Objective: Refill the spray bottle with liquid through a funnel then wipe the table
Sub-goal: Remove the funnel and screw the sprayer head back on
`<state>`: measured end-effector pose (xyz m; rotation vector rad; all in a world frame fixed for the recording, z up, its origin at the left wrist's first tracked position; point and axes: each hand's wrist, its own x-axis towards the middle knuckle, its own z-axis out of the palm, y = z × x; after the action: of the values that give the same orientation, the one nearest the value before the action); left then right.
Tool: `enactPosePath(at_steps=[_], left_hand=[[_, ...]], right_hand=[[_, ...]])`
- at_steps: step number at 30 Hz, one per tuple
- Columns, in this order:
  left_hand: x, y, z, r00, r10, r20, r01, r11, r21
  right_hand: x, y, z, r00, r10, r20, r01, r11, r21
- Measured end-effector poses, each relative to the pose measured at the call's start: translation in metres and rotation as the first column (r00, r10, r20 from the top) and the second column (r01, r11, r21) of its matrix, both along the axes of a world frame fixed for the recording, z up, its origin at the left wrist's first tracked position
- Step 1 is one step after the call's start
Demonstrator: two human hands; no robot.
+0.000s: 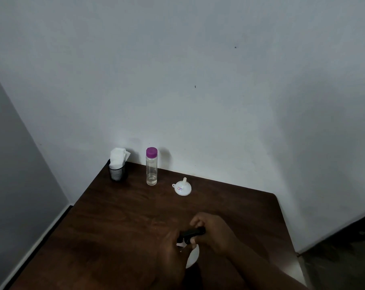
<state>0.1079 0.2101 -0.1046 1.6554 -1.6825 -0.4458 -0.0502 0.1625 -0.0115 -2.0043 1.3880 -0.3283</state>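
Both hands are on the white plastic spray bottle with a black trigger head (193, 256), close in front of the person. Right hand (211, 229) curls round the black head, left hand (169, 250) seems to grip the white body below it, but it's blurred so finger detail is unclear. Bottle's long axis: head on the far side, body slanting back toward the person. Looks like the head is coming off, refill not begun

Key relation: the small white plastic funnel (182, 188) sits mouth-down, spout up, straight ahead of the hands, well apart on the dark brown wooden table (114, 227). Right hand looks nearer to it. The clear cylindrical bottle with a purple cap (151, 170), a little liquid in the bottom, stands upright ahead-left of the funnel, so likely a left-hand reach. Farther left: a black mesh cup (117, 173) holding white tissues (117, 156) for the wipe
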Motion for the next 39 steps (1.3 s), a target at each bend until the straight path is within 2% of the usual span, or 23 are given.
enactPosePath(at_steps=[1, 2, 3, 4, 7, 9, 11, 12, 13, 14, 15, 16, 17, 18, 21, 26, 29, 36, 39], left_hand=[[-0.001, 0.011, -0.019, 0.969, 0.117, -0.219, -0.084, 0.985, 0.153], [-0.004, 0.012, -0.035, 0.925, 0.126, -0.357, -0.066, 0.982, 0.176], [-0.003, 0.009, -0.043, 0.941, 0.133, -0.311, -0.113, 0.990, 0.081], [-0.004, 0.007, -0.042, 0.934, 0.114, -0.338, -0.098, 0.993, 0.065], [-0.001, 0.014, -0.004, 0.933, 0.034, -0.358, 0.028, 0.985, 0.168], [-0.003, 0.019, -0.002, 0.915, -0.024, -0.403, 0.102, 0.980, 0.172], [-0.004, 0.031, -0.007, 0.924, 0.011, -0.382, 0.083, 0.970, 0.227], [-0.002, 0.025, -0.009, 0.985, 0.118, -0.122, -0.077, 0.951, 0.299], [-0.003, 0.022, -0.019, 0.961, 0.182, 0.210, -0.236, 0.933, 0.271], [-0.001, 0.019, -0.021, 0.957, 0.219, 0.189, -0.263, 0.932, 0.249], [-0.003, 0.020, -0.022, 0.979, 0.154, -0.132, -0.121, 0.966, 0.230], [0.000, 0.022, -0.019, 0.938, 0.124, -0.323, -0.022, 0.953, 0.304], [-0.004, 0.017, -0.011, 0.914, 0.232, -0.334, -0.144, 0.953, 0.267], [-0.009, 0.011, -0.011, 0.935, 0.212, -0.286, -0.151, 0.964, 0.219], [-0.005, 0.017, -0.011, 0.901, 0.180, -0.394, -0.080, 0.963, 0.257], [-0.004, 0.022, 0.002, 0.898, 0.070, -0.435, 0.067, 0.954, 0.292], [-0.009, 0.018, 0.010, 0.857, 0.168, -0.488, -0.010, 0.950, 0.311], [-0.011, 0.017, 0.001, 0.882, 0.204, -0.425, -0.106, 0.964, 0.242], [-0.008, 0.022, -0.002, 0.904, 0.139, -0.404, -0.062, 0.978, 0.197]], right_hand=[[-0.005, 0.003, -0.001, 0.995, -0.071, 0.073, 0.070, 0.997, 0.023], [-0.009, 0.007, -0.006, 0.978, -0.150, 0.147, 0.143, 0.988, 0.054], [-0.013, 0.012, -0.011, 0.949, -0.220, 0.227, 0.204, 0.974, 0.095], [-0.016, 0.017, -0.016, 0.917, -0.275, 0.290, 0.244, 0.960, 0.137], [-0.017, 0.033, -0.033, 0.841, -0.358, 0.405, 0.305, 0.933, 0.192], [-0.012, 0.039, -0.038, 0.802, -0.405, 0.438, 0.342, 0.914, 0.219], [-0.009, 0.039, -0.042, 0.781, -0.434, 0.450, 0.365, 0.901, 0.235], [-0.008, 0.039, -0.045, 0.780, -0.438, 0.448, 0.370, 0.899, 0.236], [-0.007, 0.039, -0.046, 0.776, -0.439, 0.453, 0.370, 0.898, 0.236], [-0.007, 0.040, -0.047, 0.772, -0.445, 0.454, 0.377, 0.895, 0.237], [-0.007, 0.040, -0.048, 0.764, -0.452, 0.460, 0.383, 0.892, 0.241], [-0.008, 0.041, -0.049, 0.760, -0.458, 0.461, 0.387, 0.889, 0.245], [-0.008, 0.041, -0.050, 0.754, -0.464, 0.465, 0.388, 0.886, 0.255], [-0.008, 0.042, -0.050, 0.752, -0.466, 0.466, 0.388, 0.884, 0.260], [-0.009, 0.042, -0.055, 0.736, -0.466, 0.490, 0.394, 0.885, 0.250], [-0.010, 0.042, -0.056, 0.719, -0.468, 0.515, 0.386, 0.884, 0.265], [-0.010, 0.040, -0.058, 0.706, -0.473, 0.527, 0.384, 0.881, 0.276], [-0.009, 0.041, -0.060, 0.690, -0.478, 0.543, 0.397, 0.878, 0.269], [-0.010, 0.040, -0.058, 0.702, -0.463, 0.541, 0.380, 0.886, 0.267]])
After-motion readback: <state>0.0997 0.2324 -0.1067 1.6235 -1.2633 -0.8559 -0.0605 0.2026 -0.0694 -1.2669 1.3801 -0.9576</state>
